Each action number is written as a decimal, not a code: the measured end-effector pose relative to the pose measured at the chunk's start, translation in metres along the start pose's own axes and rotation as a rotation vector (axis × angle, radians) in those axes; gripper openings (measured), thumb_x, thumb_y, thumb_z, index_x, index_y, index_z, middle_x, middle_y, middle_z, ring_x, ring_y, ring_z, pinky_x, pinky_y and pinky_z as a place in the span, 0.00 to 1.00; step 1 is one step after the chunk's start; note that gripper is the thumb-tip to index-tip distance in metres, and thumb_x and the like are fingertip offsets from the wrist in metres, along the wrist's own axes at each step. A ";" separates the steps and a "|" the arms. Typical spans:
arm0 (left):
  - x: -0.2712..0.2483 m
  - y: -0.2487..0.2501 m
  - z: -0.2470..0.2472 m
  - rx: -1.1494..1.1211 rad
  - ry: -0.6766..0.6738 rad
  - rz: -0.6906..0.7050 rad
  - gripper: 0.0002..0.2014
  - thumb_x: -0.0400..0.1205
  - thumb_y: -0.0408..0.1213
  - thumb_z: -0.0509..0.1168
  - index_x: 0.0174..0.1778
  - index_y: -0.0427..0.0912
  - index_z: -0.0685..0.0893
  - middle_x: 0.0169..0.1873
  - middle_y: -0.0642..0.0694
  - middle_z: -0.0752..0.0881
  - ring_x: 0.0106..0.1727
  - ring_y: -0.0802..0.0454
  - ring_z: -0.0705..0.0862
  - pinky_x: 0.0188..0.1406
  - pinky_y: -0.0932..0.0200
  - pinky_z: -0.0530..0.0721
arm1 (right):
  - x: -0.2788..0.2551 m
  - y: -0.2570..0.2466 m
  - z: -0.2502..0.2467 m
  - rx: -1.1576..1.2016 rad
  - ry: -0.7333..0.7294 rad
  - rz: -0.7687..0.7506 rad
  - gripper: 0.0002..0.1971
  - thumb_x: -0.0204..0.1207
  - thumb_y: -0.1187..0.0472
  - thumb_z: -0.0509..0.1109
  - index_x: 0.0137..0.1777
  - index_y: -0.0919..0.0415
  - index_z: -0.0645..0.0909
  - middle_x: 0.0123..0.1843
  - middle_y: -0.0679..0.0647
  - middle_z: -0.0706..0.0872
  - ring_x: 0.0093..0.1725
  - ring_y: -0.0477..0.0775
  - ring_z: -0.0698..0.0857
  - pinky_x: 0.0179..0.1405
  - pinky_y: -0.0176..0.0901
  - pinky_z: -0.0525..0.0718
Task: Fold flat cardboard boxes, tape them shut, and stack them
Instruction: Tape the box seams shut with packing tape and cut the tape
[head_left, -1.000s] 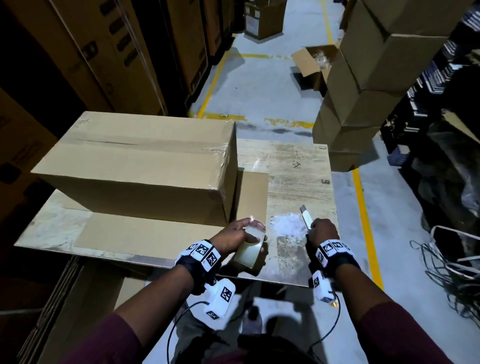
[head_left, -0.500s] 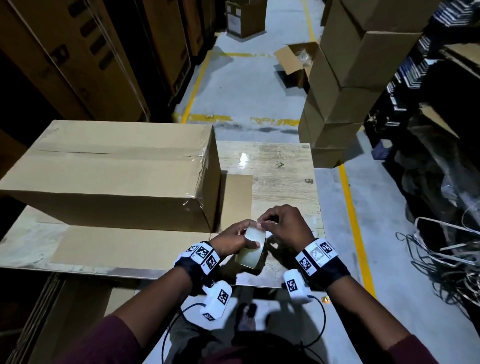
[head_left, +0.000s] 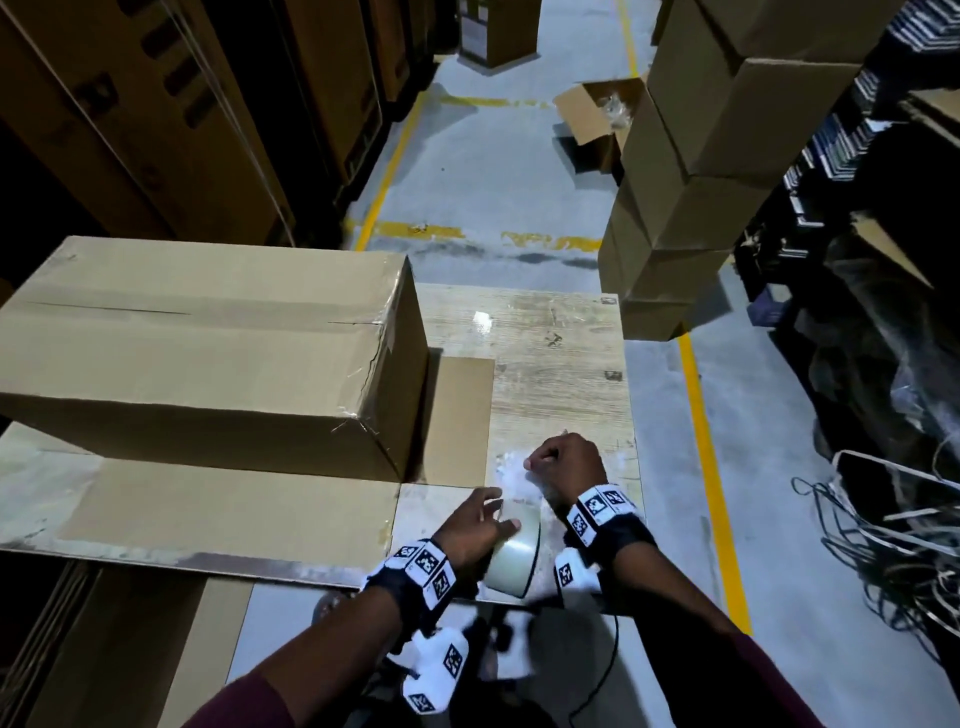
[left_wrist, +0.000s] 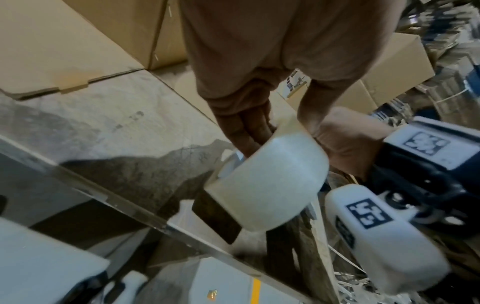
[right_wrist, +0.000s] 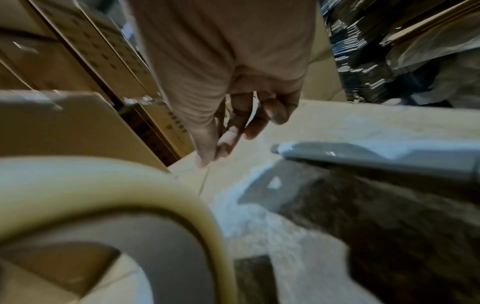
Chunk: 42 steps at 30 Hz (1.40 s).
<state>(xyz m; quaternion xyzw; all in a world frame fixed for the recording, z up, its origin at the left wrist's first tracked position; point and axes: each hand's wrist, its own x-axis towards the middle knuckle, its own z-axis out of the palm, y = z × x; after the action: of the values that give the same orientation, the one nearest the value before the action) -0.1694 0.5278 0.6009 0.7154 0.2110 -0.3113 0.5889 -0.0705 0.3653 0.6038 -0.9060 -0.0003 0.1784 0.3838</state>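
A folded cardboard box (head_left: 208, 353) with clear tape along its top seam stands on the left of the wooden table (head_left: 561, 353), on a flat cardboard sheet (head_left: 234, 509). At the near edge my left hand (head_left: 483, 525) grips a roll of clear tape (head_left: 511, 551), fingers through its core (left_wrist: 259, 123) and thumb on the outer face of the roll (left_wrist: 267, 181). Just beyond it my right hand (head_left: 561, 462) is curled, thumb and forefinger (right_wrist: 207, 156) pinching the thin free end of the tape. A grey cutter (right_wrist: 363, 156) lies on the table beside that hand.
A tall stack of taped boxes (head_left: 691, 171) stands on the floor off the table's far right corner, with an open box (head_left: 592, 114) behind it. Flat cardboard (head_left: 156, 104) leans along the left. Loose straps and cables (head_left: 883, 519) lie at the right.
My right hand let go of the cutter, came onto the roll, then drew away from it toward the far side with the tape end. The left hand kept hold of the roll.
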 end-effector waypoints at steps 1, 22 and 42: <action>0.004 -0.002 -0.002 -0.014 0.011 0.006 0.23 0.83 0.34 0.72 0.71 0.46 0.72 0.67 0.46 0.80 0.61 0.51 0.81 0.49 0.74 0.79 | 0.007 0.008 0.008 -0.032 -0.012 0.022 0.05 0.70 0.58 0.83 0.34 0.55 0.93 0.35 0.48 0.92 0.38 0.45 0.89 0.40 0.38 0.84; -0.016 0.020 -0.022 0.569 -0.019 0.186 0.26 0.86 0.56 0.62 0.82 0.59 0.70 0.72 0.44 0.81 0.72 0.49 0.80 0.75 0.55 0.75 | 0.036 0.015 0.007 -0.480 -0.117 0.108 0.13 0.74 0.56 0.81 0.45 0.63 0.81 0.48 0.60 0.88 0.42 0.60 0.87 0.38 0.43 0.80; -0.082 0.094 -0.231 0.497 0.564 0.672 0.04 0.77 0.50 0.76 0.42 0.56 0.92 0.33 0.56 0.90 0.34 0.57 0.87 0.38 0.57 0.84 | -0.027 -0.180 0.061 0.690 -0.131 -0.374 0.03 0.72 0.64 0.83 0.44 0.57 0.93 0.47 0.50 0.94 0.52 0.49 0.91 0.58 0.42 0.86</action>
<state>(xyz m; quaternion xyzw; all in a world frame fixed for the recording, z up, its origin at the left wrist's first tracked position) -0.1199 0.7378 0.7503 0.9185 0.0394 0.0600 0.3888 -0.0914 0.5305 0.6986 -0.6949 -0.1297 0.1527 0.6907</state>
